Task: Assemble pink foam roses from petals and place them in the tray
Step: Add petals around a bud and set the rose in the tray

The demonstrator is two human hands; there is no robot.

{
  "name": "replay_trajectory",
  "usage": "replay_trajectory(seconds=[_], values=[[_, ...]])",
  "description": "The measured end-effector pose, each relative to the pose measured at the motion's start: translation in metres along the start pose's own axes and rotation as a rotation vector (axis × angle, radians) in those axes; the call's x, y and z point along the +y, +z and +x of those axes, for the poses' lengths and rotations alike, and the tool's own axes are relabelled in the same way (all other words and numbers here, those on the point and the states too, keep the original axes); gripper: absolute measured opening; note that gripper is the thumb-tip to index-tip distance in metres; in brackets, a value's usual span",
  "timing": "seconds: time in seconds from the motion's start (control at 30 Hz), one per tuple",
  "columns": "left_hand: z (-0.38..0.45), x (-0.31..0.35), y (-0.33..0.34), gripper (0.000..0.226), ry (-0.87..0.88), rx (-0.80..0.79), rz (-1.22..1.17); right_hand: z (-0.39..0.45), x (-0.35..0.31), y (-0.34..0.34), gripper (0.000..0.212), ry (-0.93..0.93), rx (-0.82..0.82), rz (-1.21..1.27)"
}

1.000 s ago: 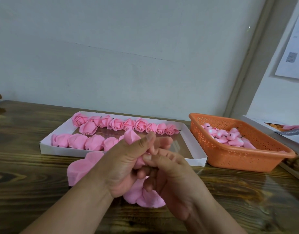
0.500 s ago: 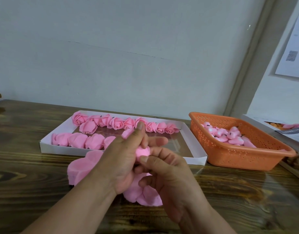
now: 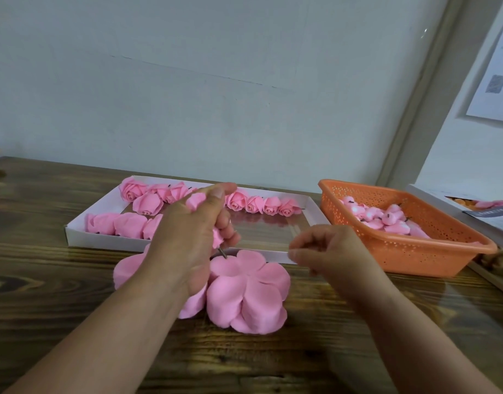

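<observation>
Left hand (image 3: 195, 231): in the middle of the frame, fingers curled round a small pink rose bud (image 3: 217, 236). A thin dark pin sticks out under it, pointing down at the petals. I think the hand holds the bud this way so the pin can go through a petal piece.

Right hand (image 3: 327, 251): right of the middle, a little apart from the bud. Its fingers are loosely curled and I see nothing in them. It looks free to pick up the next piece.

Petal pieces (image 3: 247, 291): flat pink flower shapes lying on the table (image 3: 60, 294), low in the middle, just under the bud. They are close so they are easy to grab.

Tray (image 3: 74, 233): white, middle left of the frame, behind the hands. Done roses (image 3: 236, 201) stand in a row along its far side, more lie along the near left side. The right part has room for more.

Basket (image 3: 415, 257): orange, at the right, with small pink buds (image 3: 375, 220) inside, near the right hand.
</observation>
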State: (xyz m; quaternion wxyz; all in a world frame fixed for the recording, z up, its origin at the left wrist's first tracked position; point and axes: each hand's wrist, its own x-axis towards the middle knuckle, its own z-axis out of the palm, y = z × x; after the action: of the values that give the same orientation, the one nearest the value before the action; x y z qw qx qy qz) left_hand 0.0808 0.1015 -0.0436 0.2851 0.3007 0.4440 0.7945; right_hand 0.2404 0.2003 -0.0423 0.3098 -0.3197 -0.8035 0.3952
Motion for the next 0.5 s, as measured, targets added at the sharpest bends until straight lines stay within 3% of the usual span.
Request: replay_trajectory(seconds=[0.13,0.3,0.4,0.5], values=[[0.0,-0.001,0.0,0.025,0.014,0.013,0.018,0.015,-0.001,0.014,0.01,-0.061,-0.13,-0.268],[0.002,0.0,-0.002,0.027,0.032,0.019,0.039,0.036,-0.001,0.04,0.014,-0.09,-0.168,-0.559],[0.002,0.001,-0.002,0.027,0.047,0.029,0.043,0.039,-0.002,0.049,0.015,-0.085,-0.2,-0.623],[0.002,0.001,-0.003,0.028,0.052,0.027,0.039,0.041,-0.002,0.053,0.03,-0.086,-0.205,-0.627]])
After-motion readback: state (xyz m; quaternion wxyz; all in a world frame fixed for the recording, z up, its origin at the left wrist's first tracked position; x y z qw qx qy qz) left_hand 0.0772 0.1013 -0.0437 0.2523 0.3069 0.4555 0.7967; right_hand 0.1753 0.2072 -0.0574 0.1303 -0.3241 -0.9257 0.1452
